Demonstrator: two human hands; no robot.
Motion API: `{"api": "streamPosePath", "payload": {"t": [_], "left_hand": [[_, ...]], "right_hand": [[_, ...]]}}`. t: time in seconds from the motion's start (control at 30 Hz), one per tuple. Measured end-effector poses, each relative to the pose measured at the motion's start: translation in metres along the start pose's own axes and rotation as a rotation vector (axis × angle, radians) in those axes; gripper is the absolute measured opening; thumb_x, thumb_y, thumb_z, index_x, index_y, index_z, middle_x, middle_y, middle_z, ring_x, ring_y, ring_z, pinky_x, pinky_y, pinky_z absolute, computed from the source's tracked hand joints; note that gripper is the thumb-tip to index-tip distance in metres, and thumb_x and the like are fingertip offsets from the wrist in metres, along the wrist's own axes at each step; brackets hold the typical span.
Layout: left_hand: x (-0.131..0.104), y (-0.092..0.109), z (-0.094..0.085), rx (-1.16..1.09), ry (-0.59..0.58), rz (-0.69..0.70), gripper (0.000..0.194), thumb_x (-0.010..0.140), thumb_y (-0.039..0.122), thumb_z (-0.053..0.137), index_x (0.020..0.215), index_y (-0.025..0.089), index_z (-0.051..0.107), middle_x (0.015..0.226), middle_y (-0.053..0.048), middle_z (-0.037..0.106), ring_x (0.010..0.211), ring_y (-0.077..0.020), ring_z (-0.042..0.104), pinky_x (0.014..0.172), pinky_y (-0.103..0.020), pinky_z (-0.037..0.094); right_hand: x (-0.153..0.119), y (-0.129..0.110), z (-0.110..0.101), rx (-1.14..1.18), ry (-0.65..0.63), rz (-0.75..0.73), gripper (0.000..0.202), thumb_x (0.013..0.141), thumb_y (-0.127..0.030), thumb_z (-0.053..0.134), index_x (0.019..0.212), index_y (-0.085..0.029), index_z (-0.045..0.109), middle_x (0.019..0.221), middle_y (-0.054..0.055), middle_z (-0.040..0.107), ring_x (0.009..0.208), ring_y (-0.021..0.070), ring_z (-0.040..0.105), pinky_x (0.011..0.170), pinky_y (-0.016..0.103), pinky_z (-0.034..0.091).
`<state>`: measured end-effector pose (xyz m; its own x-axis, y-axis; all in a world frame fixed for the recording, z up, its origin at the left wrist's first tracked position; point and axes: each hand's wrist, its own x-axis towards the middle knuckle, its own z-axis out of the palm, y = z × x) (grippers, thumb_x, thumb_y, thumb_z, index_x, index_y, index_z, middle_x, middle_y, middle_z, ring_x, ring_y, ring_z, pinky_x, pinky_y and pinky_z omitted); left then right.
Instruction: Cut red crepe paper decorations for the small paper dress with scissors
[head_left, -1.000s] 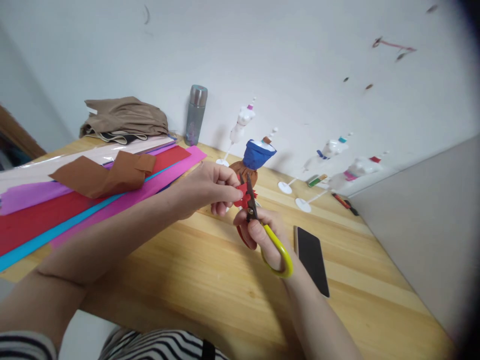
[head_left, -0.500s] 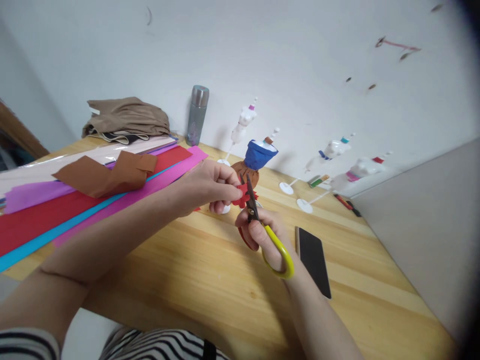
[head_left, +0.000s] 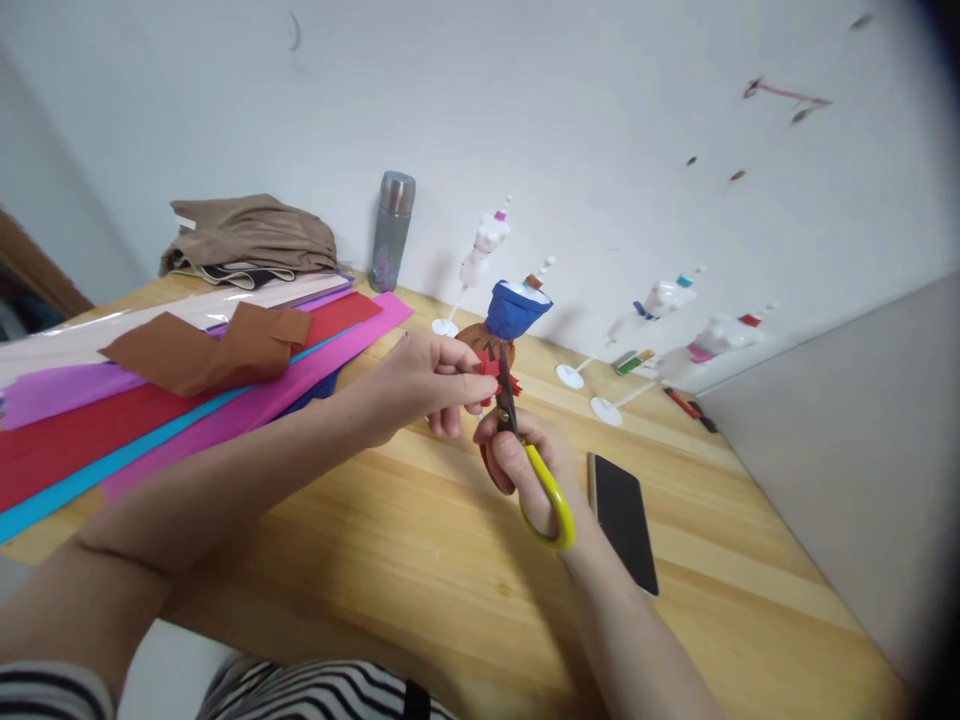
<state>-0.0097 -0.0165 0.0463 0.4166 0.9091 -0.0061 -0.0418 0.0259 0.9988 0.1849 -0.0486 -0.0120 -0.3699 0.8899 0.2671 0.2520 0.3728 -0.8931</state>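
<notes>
Between thumb and fingers, my left hand point(head_left: 442, 380) pinches a small piece of red paper point(head_left: 490, 368) with notched edges. My right hand point(head_left: 529, 465) grips scissors point(head_left: 553, 505) with yellow handles and dark blades. The blades point up and away from me and lie at the red paper, close to my left fingertips. Just behind them stands a miniature dress form point(head_left: 517, 308) in a blue top and a gathered brown skirt. My left fingers partly hide the paper.
Coloured paper sheets point(head_left: 180, 425) with a brown piece point(head_left: 217, 350) on top lie at left, near folded brown cloth point(head_left: 251, 235). A flask point(head_left: 391, 230) stands by the wall. Several white dress forms point(head_left: 667, 298) are behind my hands; a phone point(head_left: 622, 522) lies right.
My left hand has shifted slightly right with the red paper. The scissor blades look closer together and their handles have swung a little left.
</notes>
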Motion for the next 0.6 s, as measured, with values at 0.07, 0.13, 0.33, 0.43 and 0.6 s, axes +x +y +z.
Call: {"api": "streamPosePath", "payload": {"t": [0.07,0.13,0.33,0.43,0.6], "left_hand": [[0.0001,0.0011,0.0024,0.055,0.057,0.002,0.023,0.079,0.017,0.068,0.057,0.015,0.063,0.041,0.002,0.057,0.036,-0.0055,0.050,0.037,-0.013,0.030],[0.0000,0.0023,0.0036,0.085,0.086,0.002,0.024,0.079,0.014,0.067,0.056,0.015,0.062,0.040,0.002,0.057,0.036,-0.0052,0.050,0.037,-0.013,0.031],[-0.0007,0.0021,0.0024,0.048,0.086,0.018,0.019,0.079,0.009,0.065,0.061,0.014,0.064,0.046,0.002,0.062,0.038,-0.0063,0.056,0.039,-0.013,0.041],[-0.0001,-0.0010,0.0035,-0.023,0.066,0.026,0.013,0.077,0.009,0.068,0.065,0.014,0.065,0.055,0.001,0.070,0.041,-0.0079,0.060,0.039,-0.015,0.045],[0.0015,-0.0045,0.0077,-0.075,0.100,0.012,0.017,0.082,0.014,0.070,0.066,0.015,0.062,0.047,0.002,0.064,0.038,-0.0088,0.059,0.037,-0.014,0.042]], "right_hand": [[0.0006,-0.0009,0.0003,-0.025,0.010,-0.006,0.053,0.097,-0.072,0.052,0.080,-0.022,0.057,0.054,-0.005,0.042,0.047,0.0122,0.035,0.048,0.029,0.026],[0.0010,-0.0016,0.0007,-0.046,0.026,-0.011,0.051,0.098,-0.069,0.052,0.081,-0.021,0.057,0.053,-0.005,0.042,0.047,0.0122,0.035,0.048,0.029,0.026],[0.0007,-0.0027,0.0025,-0.064,0.055,-0.007,0.044,0.098,-0.062,0.054,0.080,-0.022,0.057,0.052,-0.005,0.042,0.047,0.0124,0.035,0.048,0.029,0.026],[0.0009,-0.0033,0.0031,-0.050,0.059,-0.003,0.045,0.098,-0.063,0.055,0.077,-0.022,0.055,0.052,-0.005,0.042,0.046,0.0124,0.034,0.048,0.030,0.026],[0.0018,-0.0041,0.0038,-0.049,0.054,-0.010,0.044,0.097,-0.063,0.056,0.080,-0.022,0.059,0.053,-0.005,0.043,0.048,0.0132,0.036,0.049,0.029,0.028]]}}
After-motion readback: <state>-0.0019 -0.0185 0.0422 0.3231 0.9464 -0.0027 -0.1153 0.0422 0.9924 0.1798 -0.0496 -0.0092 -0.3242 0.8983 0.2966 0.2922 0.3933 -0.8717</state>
